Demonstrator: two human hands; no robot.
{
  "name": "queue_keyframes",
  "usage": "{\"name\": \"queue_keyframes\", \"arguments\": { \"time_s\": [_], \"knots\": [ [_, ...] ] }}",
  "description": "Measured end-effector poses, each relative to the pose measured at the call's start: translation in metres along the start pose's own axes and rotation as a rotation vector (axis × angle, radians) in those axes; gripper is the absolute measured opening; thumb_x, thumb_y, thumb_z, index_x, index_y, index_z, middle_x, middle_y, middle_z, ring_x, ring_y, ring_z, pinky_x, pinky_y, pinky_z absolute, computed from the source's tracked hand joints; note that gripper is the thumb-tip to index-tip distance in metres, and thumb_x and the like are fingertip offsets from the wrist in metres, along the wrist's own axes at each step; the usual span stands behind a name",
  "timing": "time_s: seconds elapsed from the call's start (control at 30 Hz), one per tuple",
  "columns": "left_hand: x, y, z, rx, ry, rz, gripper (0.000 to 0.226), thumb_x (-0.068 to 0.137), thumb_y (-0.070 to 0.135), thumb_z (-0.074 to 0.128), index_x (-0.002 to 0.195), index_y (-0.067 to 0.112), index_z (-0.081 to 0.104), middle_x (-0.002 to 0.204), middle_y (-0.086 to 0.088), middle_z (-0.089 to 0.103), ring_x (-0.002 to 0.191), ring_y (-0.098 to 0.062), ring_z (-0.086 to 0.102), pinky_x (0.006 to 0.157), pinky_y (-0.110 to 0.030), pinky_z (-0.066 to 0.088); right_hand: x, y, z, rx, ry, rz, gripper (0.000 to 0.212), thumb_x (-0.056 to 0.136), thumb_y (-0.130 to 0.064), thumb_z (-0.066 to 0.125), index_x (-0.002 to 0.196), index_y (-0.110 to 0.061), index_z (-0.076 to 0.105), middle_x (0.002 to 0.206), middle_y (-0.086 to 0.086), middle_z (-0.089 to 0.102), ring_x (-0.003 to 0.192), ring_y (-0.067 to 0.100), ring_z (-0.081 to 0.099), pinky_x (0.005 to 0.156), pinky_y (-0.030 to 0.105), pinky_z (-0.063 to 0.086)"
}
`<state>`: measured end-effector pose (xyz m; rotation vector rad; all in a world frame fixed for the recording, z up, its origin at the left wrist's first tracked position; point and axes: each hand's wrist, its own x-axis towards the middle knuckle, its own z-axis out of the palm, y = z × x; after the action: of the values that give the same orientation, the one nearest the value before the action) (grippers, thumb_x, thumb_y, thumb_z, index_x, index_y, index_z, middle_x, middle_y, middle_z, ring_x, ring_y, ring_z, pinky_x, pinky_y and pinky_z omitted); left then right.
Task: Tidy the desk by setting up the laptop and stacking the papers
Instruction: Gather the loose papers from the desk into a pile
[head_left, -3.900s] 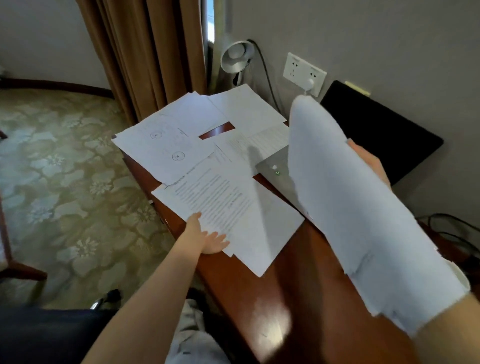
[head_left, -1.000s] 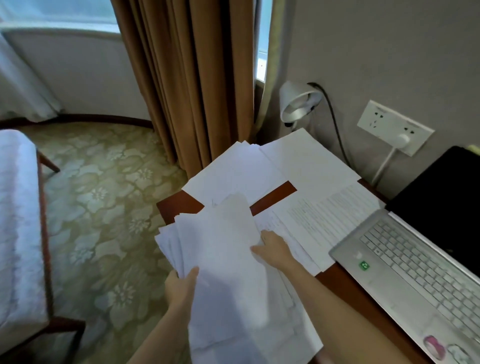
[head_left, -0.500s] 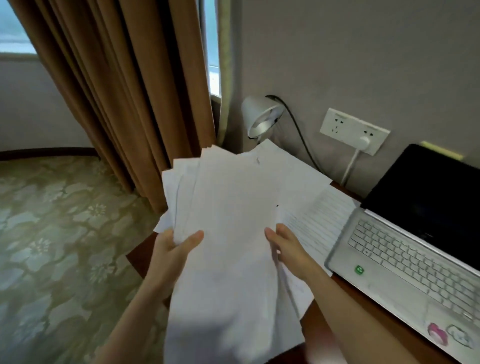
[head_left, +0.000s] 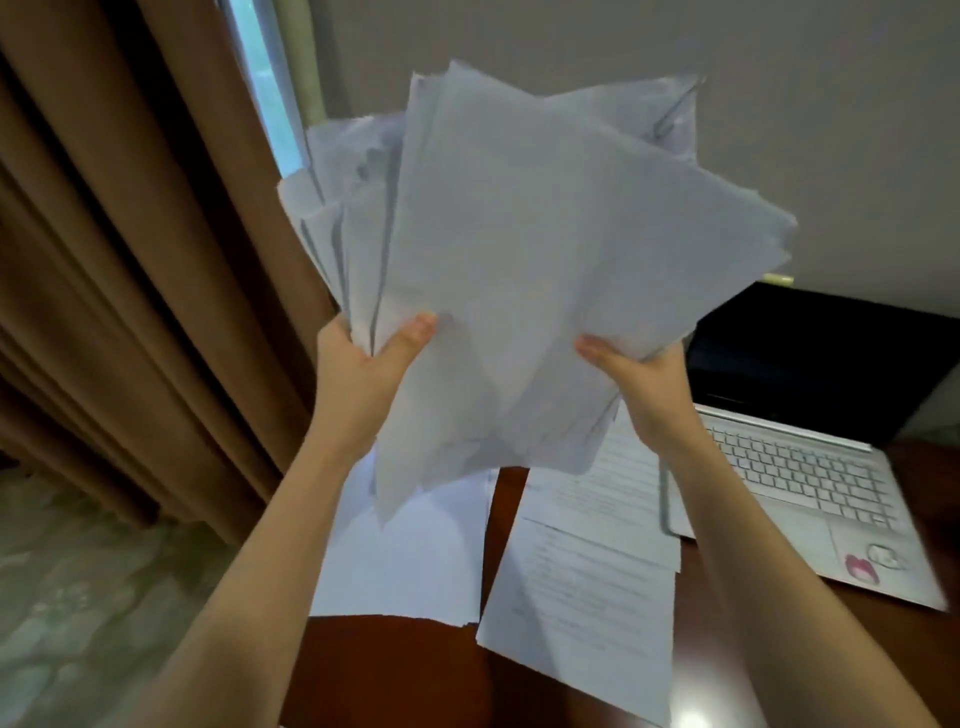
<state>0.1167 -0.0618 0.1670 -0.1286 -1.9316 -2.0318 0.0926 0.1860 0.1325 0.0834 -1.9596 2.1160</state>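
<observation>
desk (head_left: 395, 670): we see loose printed sheets (head_left: 582, 587) lying on it | laptop (head_left: 810, 467): open at right | paper sheaf (head_left: 524, 270): we hold it fanned, raised above the desk | left hand (head_left: 358, 374): grasping its lower left edge | right hand (head_left: 639, 379): grasping its lower right edge

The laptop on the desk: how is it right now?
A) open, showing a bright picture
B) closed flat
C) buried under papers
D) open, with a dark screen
D: the laptop stands open on the desk, its keyboard in plain view and its screen black.
</observation>
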Motion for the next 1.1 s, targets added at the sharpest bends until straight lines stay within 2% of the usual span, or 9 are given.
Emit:
{"name": "queue_keyframes", "arguments": {
  "time_s": [0.13,0.23,0.33,0.47,0.57,0.67,0.8,0.97,1.1],
  "knots": [
    [-0.002,-0.036,0.005,0.013,-0.039,-0.134,0.049,0.054,0.033,0.083,0.099,0.024,0.066,0.095,0.006,0.075,0.091,-0.013,0.071,0.073,-0.029,0.059,-0.019,0.015,-0.017,-0.034,-0.001,0.065,0.033,0.069,-0.006,0.081,0.096,-0.022,0.070,0.090,-0.007,0.076,0.088,0.012,0.072,0.071,0.021,0.055],
    [-0.005,-0.065,0.006,0.063,-0.095,-0.248,0.057,0.065,0.016,0.085,0.115,0.011,0.058,0.113,-0.009,0.066,0.105,-0.026,0.065,0.085,-0.042,0.056,-0.032,0.030,-0.025,-0.057,-0.022,0.169,0.036,0.064,-0.016,0.082,0.098,-0.017,0.071,0.092,0.000,0.077,0.090,0.019,0.073,0.076,0.033,0.056],
    [-0.005,-0.087,0.004,0.088,-0.074,-0.351,0.059,0.073,0.011,0.078,0.126,0.007,0.052,0.120,-0.011,0.063,0.108,-0.026,0.062,0.091,-0.049,0.054,-0.035,0.042,-0.026,-0.079,-0.094,0.237,0.051,0.067,-0.011,0.081,0.115,-0.011,0.063,0.108,0.011,0.071,0.102,0.028,0.068,0.083,0.042,0.058],
    [-0.010,-0.093,0.018,0.137,-0.055,-0.366,0.049,0.071,0.015,0.080,0.114,0.016,0.056,0.110,-0.003,0.064,0.098,-0.015,0.063,0.083,-0.036,0.056,-0.032,0.048,-0.018,-0.071,-0.108,0.287,0.057,0.073,-0.003,0.079,0.124,-0.013,0.056,0.113,0.007,0.068,0.105,0.021,0.066,0.072,0.025,0.059],
    [-0.004,-0.083,0.023,0.096,0.034,-0.297,0.043,0.068,0.021,0.083,0.102,0.028,0.058,0.102,0.005,0.067,0.095,-0.011,0.065,0.073,-0.027,0.056,-0.025,0.041,-0.019,-0.039,-0.086,0.257,0.049,0.072,-0.002,0.079,0.116,-0.013,0.063,0.108,0.006,0.071,0.101,0.021,0.069,0.074,0.029,0.059],
    [-0.002,-0.077,0.019,0.052,0.036,-0.241,0.046,0.057,0.037,0.082,0.097,0.036,0.058,0.097,0.011,0.067,0.088,-0.007,0.068,0.065,-0.023,0.058,-0.025,0.041,-0.030,-0.022,-0.109,0.223,0.058,0.063,-0.017,0.085,0.116,-0.012,0.063,0.106,0.005,0.072,0.096,0.018,0.071,0.072,0.029,0.059],
    [-0.016,-0.109,0.012,0.177,0.023,-0.372,0.059,0.065,0.028,0.084,0.116,0.025,0.053,0.107,0.003,0.064,0.099,-0.016,0.063,0.082,-0.040,0.057,-0.052,0.081,-0.044,-0.101,-0.126,0.414,0.044,0.062,-0.014,0.087,0.103,-0.013,0.070,0.101,0.002,0.076,0.098,0.023,0.071,0.075,0.028,0.059],
    [-0.021,-0.134,0.015,0.230,-0.070,-0.485,0.043,0.063,0.024,0.087,0.093,0.033,0.058,0.096,0.010,0.067,0.099,-0.018,0.064,0.073,-0.022,0.053,-0.067,0.103,-0.033,-0.092,-0.079,0.510,0.031,0.076,-0.007,0.077,0.101,-0.022,0.068,0.103,0.000,0.075,0.098,0.020,0.070,0.078,0.030,0.059],
    [-0.001,-0.126,0.011,0.287,0.019,-0.425,0.055,0.058,0.035,0.089,0.104,0.016,0.066,0.103,0.001,0.071,0.096,-0.019,0.068,0.081,-0.035,0.057,-0.056,0.097,-0.010,-0.135,0.014,0.507,0.034,0.079,-0.021,0.076,0.112,-0.016,0.066,0.104,0.002,0.073,0.094,0.017,0.070,0.078,0.030,0.058]
  ]
}}
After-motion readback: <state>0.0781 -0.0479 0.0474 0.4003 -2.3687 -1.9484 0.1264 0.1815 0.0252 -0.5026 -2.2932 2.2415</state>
